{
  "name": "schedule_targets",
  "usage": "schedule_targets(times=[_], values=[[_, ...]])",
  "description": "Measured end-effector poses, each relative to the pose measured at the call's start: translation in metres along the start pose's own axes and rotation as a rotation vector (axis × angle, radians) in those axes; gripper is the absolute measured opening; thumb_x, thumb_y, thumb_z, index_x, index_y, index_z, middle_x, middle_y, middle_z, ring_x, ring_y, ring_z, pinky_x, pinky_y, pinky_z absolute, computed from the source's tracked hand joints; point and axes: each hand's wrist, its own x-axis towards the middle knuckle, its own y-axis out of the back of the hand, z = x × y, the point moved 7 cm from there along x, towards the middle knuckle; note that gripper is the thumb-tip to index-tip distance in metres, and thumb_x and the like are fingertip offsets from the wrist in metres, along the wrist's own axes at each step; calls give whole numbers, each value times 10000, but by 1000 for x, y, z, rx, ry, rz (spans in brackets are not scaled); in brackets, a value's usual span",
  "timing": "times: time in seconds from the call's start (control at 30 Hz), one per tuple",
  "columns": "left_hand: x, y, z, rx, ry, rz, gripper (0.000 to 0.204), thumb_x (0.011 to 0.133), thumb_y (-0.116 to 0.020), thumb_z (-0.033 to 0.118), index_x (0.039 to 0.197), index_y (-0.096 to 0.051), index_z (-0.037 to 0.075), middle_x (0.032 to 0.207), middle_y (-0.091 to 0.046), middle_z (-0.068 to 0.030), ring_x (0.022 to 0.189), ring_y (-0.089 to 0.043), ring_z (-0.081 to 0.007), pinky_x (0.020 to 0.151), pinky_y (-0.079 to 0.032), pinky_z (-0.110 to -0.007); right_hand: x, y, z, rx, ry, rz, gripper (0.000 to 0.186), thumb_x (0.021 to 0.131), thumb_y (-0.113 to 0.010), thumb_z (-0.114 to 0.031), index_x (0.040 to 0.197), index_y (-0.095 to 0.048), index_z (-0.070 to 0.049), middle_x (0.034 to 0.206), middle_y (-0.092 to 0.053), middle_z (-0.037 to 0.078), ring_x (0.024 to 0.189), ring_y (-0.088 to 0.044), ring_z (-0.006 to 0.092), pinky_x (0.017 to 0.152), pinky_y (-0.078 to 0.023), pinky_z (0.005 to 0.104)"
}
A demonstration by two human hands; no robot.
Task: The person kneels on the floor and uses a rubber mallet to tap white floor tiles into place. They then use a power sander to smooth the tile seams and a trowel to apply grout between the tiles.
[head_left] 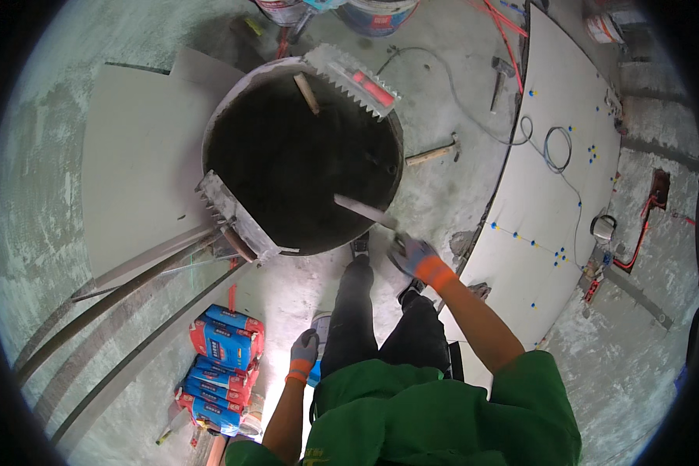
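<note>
Holding a flat-bladed tool (363, 210), the gloved right hand (414, 255) sits right of centre in the frame, just below the lower right of a large round tub (243, 85); its fingers look curled round the near end of the tool, though blur hides the exact grip. The pale blade slants up and left across the tub's rim, its tip over the dark contents (303, 167). The gloved left hand (304, 347) hangs low in the frame, left of the person's legs, its fingers seemingly bent; whether it has hold of anything cannot be told. Across the tub's upper right edge lies a notched trowel with a red handle (373, 88), and a second notched trowel (245, 217) leans along the lower left edge. A wooden handle (307, 94) pokes out near the top of the tub. To the tub's right, a hammer (433, 153) lies on the floor, with a mallet (502, 78) farther toward the upper right. A pale slab (547, 175) dotted with small blue pieces fills the right side, while red and blue bags (227, 340) are stacked at lower left.
</note>
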Motion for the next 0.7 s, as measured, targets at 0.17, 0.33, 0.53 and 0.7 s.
schedule_targets(times=[0.17, 0.33, 0.53, 0.7], values=[[-1, 22, -20, -126, 77, 17, 267, 864, -518, 58, 1108, -589, -26, 1034, -633, -85, 943, -583, -135, 839, -464, -261, 51, -31, 36, 423, -414, -30, 355, 903, -413, -340, 1016, -563, -40, 816, -653, 169, 776, -647, 314, 713, -516, 428], [12, 33, 9, 371, 22, -91, 305, 851, -553, 162, 1104, -591, -5, 1000, -656, -118, 929, -618, -203, 842, -471, -311, -34, -51, 97, 494, -361, -21, 414, 898, -417, -402, 930, -602, -34, 712, -640, 155, 675, -639, 296, 613, -509, 444], [7, -50, 135, 297, -167, -321, 370, 852, -591, 197, 1168, -562, 8, 1141, -601, -138, 1042, -572, -219, 908, -438, -305, -167, -82, 170, 1355, -578, 456, 467, 869, -507, -493, 933, -642, -51, 702, -631, 133, 634, -618, 259, 554, -493, 382], [-69, -231, 198, 444, -486, -820, 480, 754, -691, 64, 1195, -516, -6, 1068, -612, -95, 942, -595, -167, 822, -481, -296, -213, -78, 145, 1451, 18, 822, 290, 921, -461, -274, 1085, -577, -66, 927, -618, 141, 807, -590, 268, 713, -465, 330]])
